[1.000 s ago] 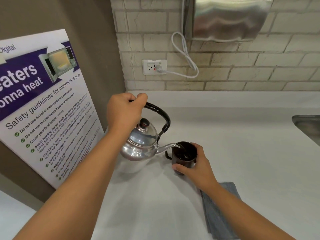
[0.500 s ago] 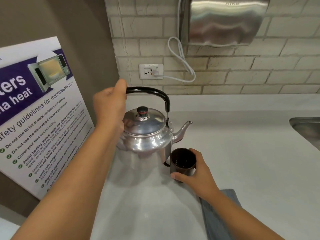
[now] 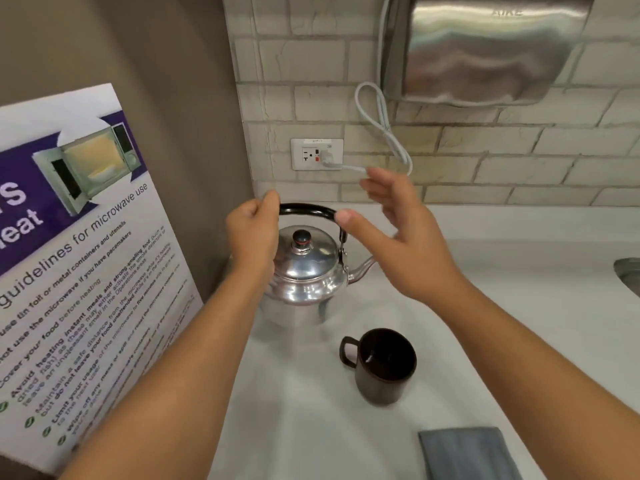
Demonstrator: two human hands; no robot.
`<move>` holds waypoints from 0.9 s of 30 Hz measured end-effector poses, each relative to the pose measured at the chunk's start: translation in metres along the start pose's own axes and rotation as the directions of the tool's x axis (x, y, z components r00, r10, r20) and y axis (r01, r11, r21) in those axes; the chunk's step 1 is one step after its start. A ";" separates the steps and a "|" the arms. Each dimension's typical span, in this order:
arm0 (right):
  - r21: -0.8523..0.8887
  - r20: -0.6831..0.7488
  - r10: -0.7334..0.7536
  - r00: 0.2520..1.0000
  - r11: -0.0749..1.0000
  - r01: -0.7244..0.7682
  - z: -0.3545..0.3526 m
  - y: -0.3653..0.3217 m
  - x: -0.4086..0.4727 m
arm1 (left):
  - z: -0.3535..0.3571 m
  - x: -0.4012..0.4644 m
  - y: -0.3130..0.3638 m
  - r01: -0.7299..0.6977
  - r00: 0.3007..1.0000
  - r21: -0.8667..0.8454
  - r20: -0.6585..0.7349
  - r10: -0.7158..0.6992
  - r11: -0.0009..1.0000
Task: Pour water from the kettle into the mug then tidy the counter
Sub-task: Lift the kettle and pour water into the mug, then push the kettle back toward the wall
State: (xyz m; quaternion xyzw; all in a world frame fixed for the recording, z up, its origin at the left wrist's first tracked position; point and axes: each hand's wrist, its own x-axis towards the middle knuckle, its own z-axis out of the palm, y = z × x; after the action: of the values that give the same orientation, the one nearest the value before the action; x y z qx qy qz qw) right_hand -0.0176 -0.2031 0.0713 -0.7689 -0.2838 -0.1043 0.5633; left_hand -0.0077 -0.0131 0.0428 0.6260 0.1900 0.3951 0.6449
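A shiny metal kettle (image 3: 304,271) with a black handle stands upright on the white counter (image 3: 502,323), near the left wall, spout pointing right. My left hand (image 3: 252,237) grips the left end of its handle. My right hand (image 3: 401,237) hovers open beside the handle's right end, thumb close to it, fingers spread. A dark brown mug (image 3: 384,365) stands alone on the counter in front of the kettle, handle to the left. No hand touches the mug.
A folded grey cloth (image 3: 467,452) lies at the counter's near right. A microwave safety poster (image 3: 79,258) leans against the left wall. A wall outlet (image 3: 317,154) with a white cord, a steel dispenser (image 3: 485,46) above, and a sink edge (image 3: 628,275) at far right.
The kettle went from tilted over the mug to upright and back toward the wall. My right hand let go of the mug and rose to the kettle's handle.
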 end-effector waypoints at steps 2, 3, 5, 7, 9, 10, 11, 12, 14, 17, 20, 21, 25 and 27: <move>-0.070 0.095 0.004 0.995 0.998 0.002 0.020 0.009 0.023 | 0.002 0.005 -0.018 0.026 1.000 0.029 0.008 -0.026 0.999; -0.114 0.143 0.020 0.989 0.994 -0.004 0.030 0.017 0.031 | 0.003 0.008 -0.026 0.038 0.999 0.044 0.011 -0.039 0.998; -0.203 0.233 0.050 0.971 0.979 -0.002 0.045 0.034 0.042 | 0.005 0.012 -0.041 0.056 0.998 0.066 0.014 -0.057 0.996; -0.275 0.304 0.059 0.951 0.961 0.028 0.055 0.052 0.047 | 0.008 0.016 -0.053 0.074 0.997 0.075 0.015 -0.075 0.994; -0.319 0.346 0.061 0.936 0.946 0.057 0.060 0.067 0.050 | 0.010 0.020 -0.063 0.093 0.996 0.083 0.004 -0.093 0.992; -0.324 0.359 0.069 0.931 0.944 0.055 0.062 0.074 0.050 | 0.010 0.021 -0.067 0.100 0.995 0.083 -0.001 -0.101 0.991; -0.324 0.368 0.077 0.926 0.945 0.050 0.063 0.080 0.051 | 0.011 0.023 -0.072 0.106 0.994 0.082 -0.003 -0.106 0.991; -0.324 0.377 0.080 0.923 0.945 0.050 0.065 0.085 0.052 | 0.011 0.024 -0.076 0.110 0.994 0.083 -0.005 -0.110 0.990; -0.326 0.394 0.072 0.916 0.943 0.066 0.068 0.093 0.054 | 0.011 0.025 -0.084 0.115 0.993 0.094 -0.020 -0.114 0.989; -0.307 0.408 0.065 0.911 0.949 0.070 0.074 0.102 0.057 | 0.008 0.025 -0.095 0.138 0.989 0.097 -0.060 -0.132 0.986; -0.286 0.408 0.041 0.912 0.955 0.085 0.079 0.107 0.059 | 0.006 0.026 -0.099 0.170 0.984 0.082 -0.063 -0.165 0.982; -0.280 0.406 0.033 0.913 0.956 0.090 0.080 0.109 0.060 | 0.006 0.026 -0.099 0.174 0.984 0.089 -0.060 -0.169 0.981; -0.265 0.366 0.046 0.929 0.963 0.056 0.086 0.118 0.067 | 0.011 0.033 -0.098 0.159 0.987 0.212 -0.054 -0.151 0.964; -0.282 0.346 0.066 0.936 0.959 0.037 0.088 0.122 0.073 | 0.013 0.038 -0.100 0.129 0.992 0.353 -0.040 -0.123 0.927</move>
State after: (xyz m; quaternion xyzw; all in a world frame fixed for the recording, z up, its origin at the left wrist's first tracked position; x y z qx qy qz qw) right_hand 0.0954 -0.1233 -0.0231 -0.8501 -0.3563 -0.0006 0.3878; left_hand 0.0525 0.0160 -0.0418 0.7153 0.3035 0.3173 0.5437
